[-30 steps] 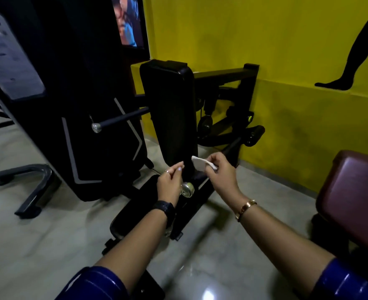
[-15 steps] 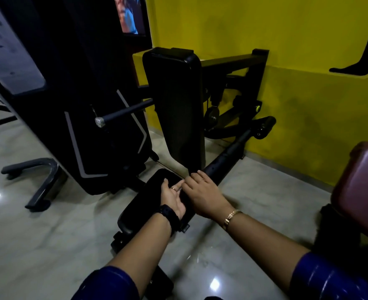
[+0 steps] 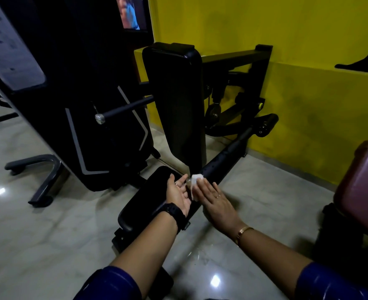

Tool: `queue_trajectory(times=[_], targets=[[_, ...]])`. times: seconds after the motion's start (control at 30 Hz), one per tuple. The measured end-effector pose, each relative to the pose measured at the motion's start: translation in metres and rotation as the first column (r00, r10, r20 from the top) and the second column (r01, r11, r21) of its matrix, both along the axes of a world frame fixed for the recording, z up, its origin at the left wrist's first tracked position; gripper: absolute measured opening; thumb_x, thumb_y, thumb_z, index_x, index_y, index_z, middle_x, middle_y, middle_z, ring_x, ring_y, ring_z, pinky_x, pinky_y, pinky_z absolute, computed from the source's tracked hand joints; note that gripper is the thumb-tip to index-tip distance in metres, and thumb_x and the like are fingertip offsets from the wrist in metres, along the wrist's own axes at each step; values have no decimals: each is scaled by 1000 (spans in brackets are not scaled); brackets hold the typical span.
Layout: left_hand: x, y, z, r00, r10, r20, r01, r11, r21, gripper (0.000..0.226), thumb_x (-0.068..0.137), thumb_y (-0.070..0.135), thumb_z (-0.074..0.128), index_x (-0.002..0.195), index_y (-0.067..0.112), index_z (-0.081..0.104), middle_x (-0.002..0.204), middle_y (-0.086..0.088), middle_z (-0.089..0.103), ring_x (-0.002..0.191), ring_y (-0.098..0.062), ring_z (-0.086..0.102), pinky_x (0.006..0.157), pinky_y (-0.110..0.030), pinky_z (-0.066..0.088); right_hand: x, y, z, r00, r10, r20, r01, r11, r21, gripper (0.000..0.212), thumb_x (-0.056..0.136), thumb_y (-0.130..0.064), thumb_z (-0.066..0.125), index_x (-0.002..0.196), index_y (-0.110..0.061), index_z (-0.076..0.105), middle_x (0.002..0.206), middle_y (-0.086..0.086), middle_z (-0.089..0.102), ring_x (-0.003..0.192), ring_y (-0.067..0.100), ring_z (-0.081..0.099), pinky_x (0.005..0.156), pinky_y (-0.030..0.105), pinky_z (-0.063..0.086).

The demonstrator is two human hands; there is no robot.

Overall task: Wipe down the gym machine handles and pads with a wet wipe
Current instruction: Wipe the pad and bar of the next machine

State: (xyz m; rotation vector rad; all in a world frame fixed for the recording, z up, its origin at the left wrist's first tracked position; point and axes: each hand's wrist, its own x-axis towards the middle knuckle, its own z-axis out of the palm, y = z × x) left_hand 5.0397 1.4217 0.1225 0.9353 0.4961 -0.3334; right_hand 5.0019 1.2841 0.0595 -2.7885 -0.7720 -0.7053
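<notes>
A black gym machine stands ahead with an upright back pad, a low seat pad and a long black bar running back to the wall. A white wet wipe lies over the near end of that bar. My right hand lies flat on the wipe with straight fingers, pressing it against the bar. My left hand is beside it, palm turned inward, fingers straight, over the seat pad's right edge. A chrome-tipped handle bar sticks out to the left of the back pad.
The black weight-stack housing fills the left. A yellow wall runs behind. A maroon padded bench sits at the right edge. A grey U-shaped floor foot lies at the left on glossy marble floor.
The camera has tilted down and both hands dropped from the back pad's lower end to the bar. The right hand went from pinching the wipe to pressing it flat; the left palm turned up.
</notes>
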Motion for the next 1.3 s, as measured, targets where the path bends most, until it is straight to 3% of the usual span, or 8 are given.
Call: queue_trajectory(times=[0.2,0.33,0.47,0.6,0.73,0.83,0.93,1.3], targets=[[-5,-8,-2,994,23,107,-33,996,88,46,104,44,31,111,13,64,123,-12,64,120,-23,57,105,-37,43,21,25,28,996,-50,-69,62,981,182,68,75,-11,69,138,-10,45,144,8,47,140,22,29,120,42,11],[-13,-17,2,985,30,169,-55,988,144,40,104,35,35,119,10,64,108,-6,68,102,-16,65,77,-21,51,7,11,10,996,88,12,-89,987,138,58,89,-9,43,146,-12,36,156,3,28,145,21,23,119,40,14],[-14,-22,3,966,27,256,-106,948,301,34,105,21,35,129,12,58,132,-7,58,121,-17,55,104,-29,43,1,-1,-9,991,-75,-111,108,936,336,96,78,-6,67,154,-23,11,160,-6,11,148,13,10,118,36,12],[-18,-25,6,933,-105,344,-65,891,449,47,97,0,35,142,9,45,131,-12,56,109,-16,57,82,-8,43,16,6,10,967,-122,-223,189,933,308,97,74,-7,67,153,-20,13,159,-3,14,148,11,1,119,37,5],[-16,-21,3,784,-488,382,-20,596,803,79,77,17,41,154,15,20,157,9,12,146,-5,-7,122,-32,3,21,3,14,980,-85,-178,132,954,268,85,78,-13,66,151,-15,23,158,2,24,147,13,7,118,38,7],[-11,-15,1,694,-687,217,-116,190,975,87,85,30,44,155,15,-5,161,6,-12,138,-7,-30,117,-34,-17,21,-19,4,995,-38,-96,56,978,199,80,79,-18,61,151,-15,25,158,2,22,147,16,16,117,42,18],[-7,-12,6,673,-734,85,-155,-28,988,91,92,25,52,153,15,-14,159,0,-23,135,-11,-36,115,-36,-19,31,-24,9,992,-106,-75,118,975,188,82,75,-17,68,149,-12,32,155,6,32,144,19,26,116,44,19],[-7,-19,17,698,-714,-60,-161,-237,958,90,94,28,49,152,9,-18,160,-10,-22,140,-17,-30,118,-41,-12,39,-40,-1,996,-64,59,47,964,260,54,90,-4,51,143,-13,45,149,2,41,140,15,35,113,45,30]])
